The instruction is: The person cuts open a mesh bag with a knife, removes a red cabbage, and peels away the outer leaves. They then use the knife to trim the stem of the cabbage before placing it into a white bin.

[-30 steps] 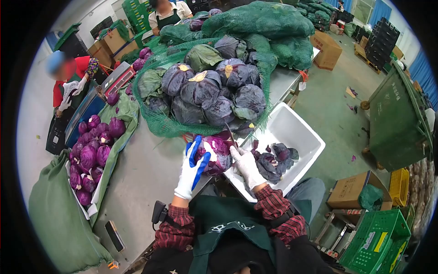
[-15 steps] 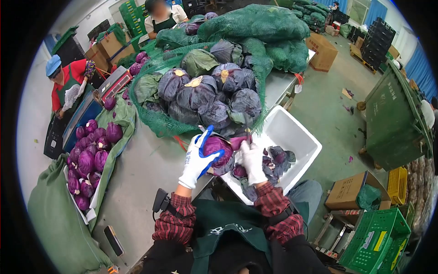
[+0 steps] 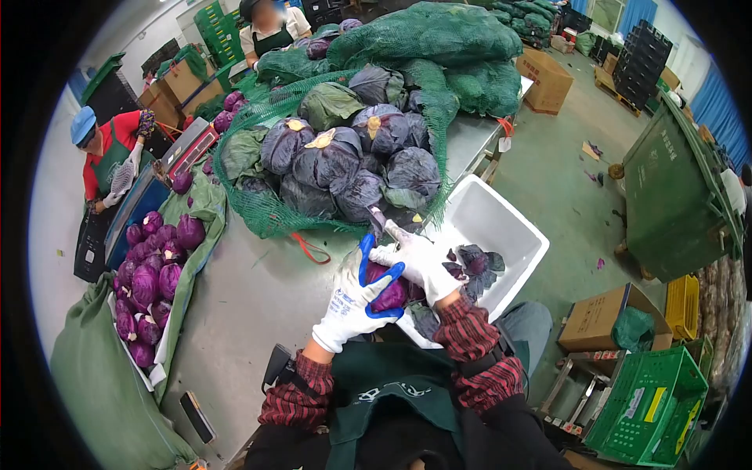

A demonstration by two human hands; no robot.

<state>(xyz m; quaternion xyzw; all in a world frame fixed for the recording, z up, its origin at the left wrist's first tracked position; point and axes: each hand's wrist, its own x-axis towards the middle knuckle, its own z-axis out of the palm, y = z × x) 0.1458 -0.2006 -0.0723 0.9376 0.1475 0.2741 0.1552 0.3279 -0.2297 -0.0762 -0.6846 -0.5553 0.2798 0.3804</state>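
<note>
A red cabbage (image 3: pixel 389 291) with shiny purple leaves rests at the table's front edge, partly over the white foam box (image 3: pixel 523 272). My left hand (image 3: pixel 350 296), in a white and blue glove, grips it from the left, thumb and fingers spread round it. My right hand (image 3: pixel 419 265), in a white glove, is closed above the cabbage's upper right side. A thin greyish-purple piece pokes up by its fingertips; I cannot make out what it is. Torn dark outer leaves (image 3: pixel 479 266) lie inside the box.
Ahead, a green net sack (image 3: pixel 270 223) spills untrimmed dark cabbages (image 3: pixel 327 160). Peeled red cabbages (image 3: pixel 146 286) fill a cloth-lined container on the left. Two co-workers (image 3: pixel 110 153) stand beyond the table. A green wheeled bin (image 3: pixel 677 196) and green crate (image 3: pixel 646 411) stand right.
My right hand has moved left from over the box to the cabbage's top. The cabbage and my left hand have shifted slightly right and down. A purple leaf by my right hand is no longer visible there.
</note>
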